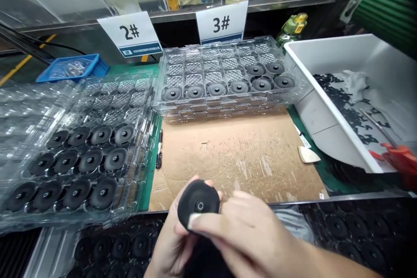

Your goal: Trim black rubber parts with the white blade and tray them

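A round black plastic part [203, 197] with a small central hub is held above the front edge of the cardboard. My left hand [177, 234] is closed around its left and far side, fingertips showing behind the rim. My right hand [247, 226] is closed from the right, with a digit lying across the part's lower face. Something whitish shows at that tip, a nail or a small piece; I cannot tell which. The brown cardboard sheet [221, 147] lies just beyond my hands.
Clear trays [228, 102] stand at the back, partly filled with black parts; another tray stack [130, 173] is at left. A white bin [329, 139] with small black pieces and red-handled pliers [395, 156] is at right. A black pen [159, 150] and cream wedge [308, 155] flank the cardboard.
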The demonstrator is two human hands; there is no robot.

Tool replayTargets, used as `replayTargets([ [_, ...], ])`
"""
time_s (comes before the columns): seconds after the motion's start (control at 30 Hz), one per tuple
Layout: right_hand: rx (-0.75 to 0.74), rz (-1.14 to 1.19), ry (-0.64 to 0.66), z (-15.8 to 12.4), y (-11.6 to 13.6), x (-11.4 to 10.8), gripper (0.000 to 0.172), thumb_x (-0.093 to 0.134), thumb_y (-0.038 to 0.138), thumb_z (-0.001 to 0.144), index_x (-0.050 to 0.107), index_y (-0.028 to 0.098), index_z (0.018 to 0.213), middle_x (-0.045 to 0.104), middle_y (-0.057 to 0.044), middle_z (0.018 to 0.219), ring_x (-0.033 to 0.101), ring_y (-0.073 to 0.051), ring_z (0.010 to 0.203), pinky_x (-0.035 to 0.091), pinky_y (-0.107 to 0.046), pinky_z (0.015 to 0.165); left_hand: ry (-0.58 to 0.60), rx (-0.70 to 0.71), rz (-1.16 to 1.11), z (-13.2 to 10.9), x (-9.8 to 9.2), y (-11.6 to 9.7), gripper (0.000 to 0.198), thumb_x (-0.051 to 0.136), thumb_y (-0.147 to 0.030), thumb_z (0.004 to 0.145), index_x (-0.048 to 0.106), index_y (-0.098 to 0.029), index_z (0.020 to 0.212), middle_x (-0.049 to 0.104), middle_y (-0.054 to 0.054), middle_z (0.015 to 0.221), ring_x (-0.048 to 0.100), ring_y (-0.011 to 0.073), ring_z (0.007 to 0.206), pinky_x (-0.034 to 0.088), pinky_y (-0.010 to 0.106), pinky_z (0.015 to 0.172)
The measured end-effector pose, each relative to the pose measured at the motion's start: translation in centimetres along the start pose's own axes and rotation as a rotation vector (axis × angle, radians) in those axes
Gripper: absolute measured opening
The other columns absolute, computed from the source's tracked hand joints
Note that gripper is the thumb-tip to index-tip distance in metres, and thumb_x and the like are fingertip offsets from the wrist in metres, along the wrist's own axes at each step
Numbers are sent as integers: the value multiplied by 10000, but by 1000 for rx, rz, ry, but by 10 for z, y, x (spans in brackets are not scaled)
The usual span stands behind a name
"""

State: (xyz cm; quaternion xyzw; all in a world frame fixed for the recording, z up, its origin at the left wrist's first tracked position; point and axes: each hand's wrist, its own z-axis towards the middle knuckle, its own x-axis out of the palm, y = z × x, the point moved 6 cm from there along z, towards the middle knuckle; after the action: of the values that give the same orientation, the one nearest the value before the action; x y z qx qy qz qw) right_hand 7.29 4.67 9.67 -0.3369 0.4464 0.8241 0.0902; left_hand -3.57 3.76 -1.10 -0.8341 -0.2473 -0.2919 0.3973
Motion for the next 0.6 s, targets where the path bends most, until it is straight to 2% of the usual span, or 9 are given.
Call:
replayTargets([
  [0.1,196,-148,42,-12,-15,-13,291,376,102,886,576,167,1087,574,-13,691,467,-140,612,331,-281,593,49,-27,-35,0,1,5,501,801,-262,578,644,-283,1054,664,13,1095,597,201,1023,461,269,907],
  [0.17,182,-238,13,-8,-20,-22,304,354,147,910,595,196,1090,542,-11,650,422,-146,590,288,-290,574,71,-36,-50,0,5,11,501,785,-280,606,633,-274,1083,648,18,1130,556,198,1094,425,269,954],
  [0.27,-34,-56,68,6,-25,-23,308,344,208,938,615,262,1075,576,-5,719,469,-136,653,331,-287,631,92,-54,-33,-2,13,17,491,760,-328,632,625,-267,1100,642,22,1133,562,205,1088,446,283,936],
  [0.3,-47,41,61,8,-32,-24,297,358,207,936,604,269,1092,599,-3,777,501,-128,700,360,-278,672,102,-60,-23,-3,17,17,500,758,-341,626,626,-257,1101,645,30,1124,577,213,1066,465,280,911],
  [0.37,91,130,-28,3,-57,-26,293,392,182,925,568,258,1147,622,-8,897,541,-118,795,400,-261,741,134,-68,-20,-4,23,15,521,758,-346,614,623,-262,1110,630,37,1158,600,237,1033,497,281,862],
  [0.47,425,73,-129,-34,-97,-16,309,412,197,918,529,246,1199,618,-30,989,559,-135,861,442,-270,750,190,-80,-78,-5,28,13,578,755,-376,592,596,-306,1143,552,30,1280,585,273,1061,509,297,851],
  [0.53,515,71,-74,-66,-112,4,331,397,214,918,508,239,1229,614,-47,1026,571,-151,895,465,-288,759,218,-101,-118,-3,28,16,593,739,-415,582,592,-309,1147,541,30,1294,562,282,1095,501,310,874],
  [0.6,520,79,27,-94,-118,27,348,396,206,906,507,227,1235,630,-58,1016,589,-172,899,479,-321,772,237,-138,-139,-1,29,20,608,714,-454,582,585,-305,1157,545,36,1288,535,287,1128,487,315,898],
])
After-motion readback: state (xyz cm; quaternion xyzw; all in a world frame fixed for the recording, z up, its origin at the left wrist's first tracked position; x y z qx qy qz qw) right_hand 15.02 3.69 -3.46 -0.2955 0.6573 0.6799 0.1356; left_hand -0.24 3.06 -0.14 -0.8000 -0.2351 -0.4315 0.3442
